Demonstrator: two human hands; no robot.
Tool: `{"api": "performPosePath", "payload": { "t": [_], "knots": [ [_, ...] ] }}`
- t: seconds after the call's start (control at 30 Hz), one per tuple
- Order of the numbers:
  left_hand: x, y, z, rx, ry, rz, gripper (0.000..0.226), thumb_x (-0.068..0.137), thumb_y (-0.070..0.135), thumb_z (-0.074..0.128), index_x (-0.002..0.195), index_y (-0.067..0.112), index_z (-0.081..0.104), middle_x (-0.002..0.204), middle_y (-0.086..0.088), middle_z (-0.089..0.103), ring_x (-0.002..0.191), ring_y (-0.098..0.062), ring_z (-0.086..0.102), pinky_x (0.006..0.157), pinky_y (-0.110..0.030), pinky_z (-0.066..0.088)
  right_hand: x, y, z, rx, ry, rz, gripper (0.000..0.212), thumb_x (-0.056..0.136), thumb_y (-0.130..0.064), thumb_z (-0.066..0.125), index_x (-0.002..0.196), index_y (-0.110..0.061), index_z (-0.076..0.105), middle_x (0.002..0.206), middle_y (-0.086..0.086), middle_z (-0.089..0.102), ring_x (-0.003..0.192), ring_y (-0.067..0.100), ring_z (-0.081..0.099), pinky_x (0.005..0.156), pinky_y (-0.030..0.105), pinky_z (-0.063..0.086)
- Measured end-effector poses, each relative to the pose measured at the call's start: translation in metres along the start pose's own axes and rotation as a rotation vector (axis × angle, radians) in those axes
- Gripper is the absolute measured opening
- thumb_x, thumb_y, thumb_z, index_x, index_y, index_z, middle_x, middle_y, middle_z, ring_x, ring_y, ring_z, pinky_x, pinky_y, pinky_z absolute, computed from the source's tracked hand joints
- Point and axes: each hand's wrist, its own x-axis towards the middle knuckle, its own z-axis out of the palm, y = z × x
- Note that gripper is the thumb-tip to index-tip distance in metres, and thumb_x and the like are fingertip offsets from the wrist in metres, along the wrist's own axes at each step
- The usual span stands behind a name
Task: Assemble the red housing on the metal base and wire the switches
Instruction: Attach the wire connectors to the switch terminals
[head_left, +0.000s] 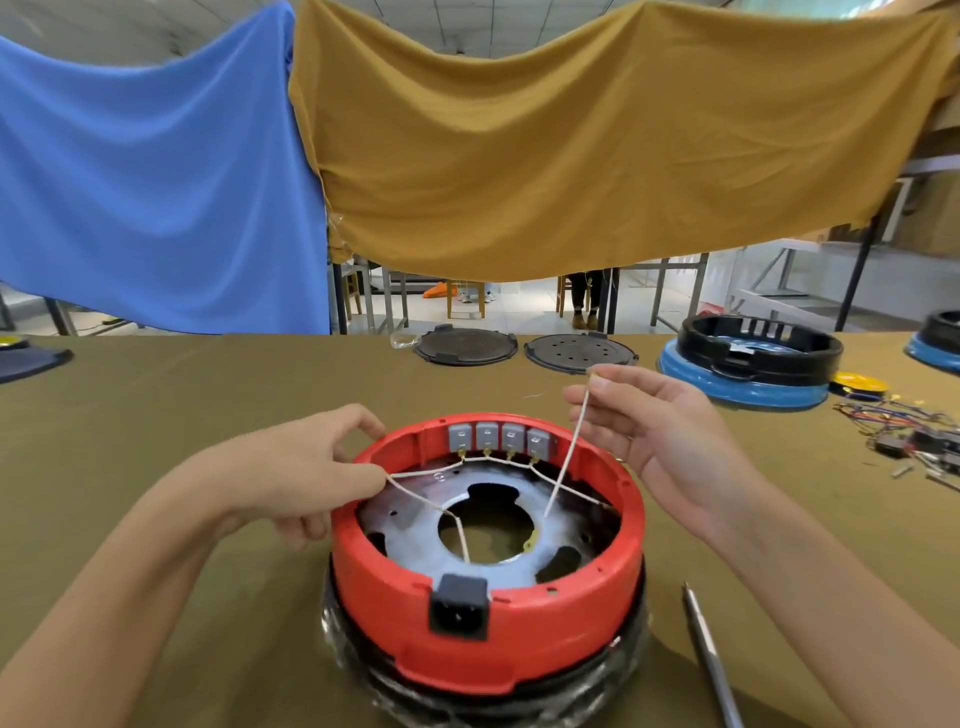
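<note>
1. Nearest the camera, the black power socket (459, 607) sits clipped into the front wall of the red housing (519, 644).
2. Red housing is seated on the metal base (415, 535), whose plate shows through the open top; the assembly stands on the counter (156, 415), centre front. Seating appears complete; fastening cannot be confirmed.
3. Four grey switches (498, 439) are mounted in a row on the far inner wall. A white wire (498, 460) links their lower terminals.
4. Left hand (306, 467) pinches a white lead (415, 496) at the housing's left rim, fingers closed on it.
5. Right hand (660, 431) holds a second lead (569, 452) raised above the housing, thumb and forefinger gripping its upper end, the other fingers relaxed.
6. Both leads run down toward the central opening; their lower ends cannot be told as connected.
7. Judgement: housing and switch mounting done; wiring partly done, with the two held leads not yet terminated.
8. A metal tool (711, 660) lies on the counter to the right, untouched.
</note>
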Motion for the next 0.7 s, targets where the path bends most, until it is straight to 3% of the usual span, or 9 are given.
{"api": "performPosePath", "payload": {
  "t": [0.1, 0.17, 0.23, 0.33, 0.47, 0.53, 0.63, 0.7],
  "knots": [
    [0.002, -0.001, -0.002, -0.026, 0.048, -0.047, 0.032, 0.091, 0.040, 0.061, 0.120, 0.034, 0.050, 0.097, -0.018, 0.067, 0.057, -0.021, 0.058, 0.050, -0.027, 0.051, 0.001, 0.003, -0.001, -0.066, -0.015, 0.006, 0.017, 0.088, -0.003, 0.068, 0.105, -0.001, 0.066, 0.091, 0.016, 0.075, 0.078, 0.022, 0.073, 0.066, 0.026, 0.059],
    [0.011, -0.002, 0.004, -0.039, 0.166, 0.001, 0.035, 0.093, 0.043, 0.062, 0.125, 0.030, 0.053, 0.099, -0.009, 0.066, 0.074, -0.020, 0.063, 0.070, -0.034, 0.058, 0.001, 0.005, -0.001, -0.134, -0.020, 0.001, 0.011, 0.086, -0.004, 0.070, 0.098, -0.004, 0.072, 0.085, 0.013, 0.073, 0.080, 0.024, 0.073, 0.068, 0.028, 0.059],
    [0.019, -0.002, 0.013, 0.011, 0.200, 0.052, 0.039, 0.095, 0.039, 0.060, 0.132, 0.029, 0.053, 0.109, -0.002, 0.063, 0.094, -0.019, 0.064, 0.090, -0.035, 0.054, 0.000, 0.007, 0.000, -0.196, -0.028, -0.016, 0.008, 0.086, -0.005, 0.072, 0.092, -0.009, 0.075, 0.083, 0.013, 0.073, 0.078, 0.024, 0.071, 0.068, 0.029, 0.059],
    [0.022, -0.001, 0.020, -0.005, 0.177, 0.081, 0.026, 0.094, 0.026, 0.057, 0.119, 0.028, 0.065, 0.093, 0.000, 0.069, 0.077, -0.016, 0.065, 0.075, -0.031, 0.053, -0.002, 0.006, 0.001, -0.278, -0.031, -0.046, 0.009, 0.085, -0.008, 0.074, 0.092, -0.014, 0.075, 0.082, 0.012, 0.073, 0.076, 0.023, 0.071, 0.067, 0.028, 0.059],
    [0.020, -0.004, 0.013, -0.034, 0.100, 0.054, 0.019, 0.087, 0.025, 0.060, 0.103, 0.033, 0.067, 0.071, 0.001, 0.055, 0.050, -0.004, 0.052, 0.048, -0.019, 0.042, -0.003, 0.004, 0.000, -0.288, -0.020, -0.040, 0.008, 0.086, -0.007, 0.073, 0.087, -0.013, 0.077, 0.085, 0.011, 0.075, 0.079, 0.024, 0.073, 0.068, 0.026, 0.059],
    [0.019, -0.006, 0.011, -0.061, 0.059, 0.072, 0.020, 0.088, 0.029, 0.061, 0.107, 0.035, 0.065, 0.077, 0.003, 0.058, 0.057, -0.002, 0.056, 0.054, -0.018, 0.043, -0.002, 0.003, 0.000, -0.258, -0.018, -0.005, 0.010, 0.084, -0.005, 0.073, 0.092, -0.008, 0.076, 0.086, 0.013, 0.075, 0.080, 0.024, 0.073, 0.068, 0.026, 0.059],
    [0.024, -0.006, 0.016, -0.136, 0.108, 0.142, 0.027, 0.094, 0.029, 0.060, 0.118, 0.038, 0.061, 0.105, 0.010, 0.062, 0.091, -0.004, 0.060, 0.072, -0.020, 0.044, 0.000, -0.001, 0.004, -0.253, -0.062, 0.041, 0.021, 0.080, -0.004, 0.075, 0.101, -0.004, 0.073, 0.090, 0.017, 0.075, 0.083, 0.026, 0.075, 0.068, 0.025, 0.059],
    [0.025, -0.004, 0.022, -0.175, 0.128, 0.168, 0.027, 0.094, 0.026, 0.059, 0.119, 0.039, 0.062, 0.110, 0.013, 0.065, 0.100, -0.005, 0.062, 0.079, -0.022, 0.047, 0.003, -0.005, 0.010, -0.242, -0.115, 0.058, 0.024, 0.079, -0.001, 0.075, 0.102, -0.002, 0.072, 0.092, 0.019, 0.075, 0.085, 0.028, 0.075, 0.067, 0.025, 0.059]
  ]
}}
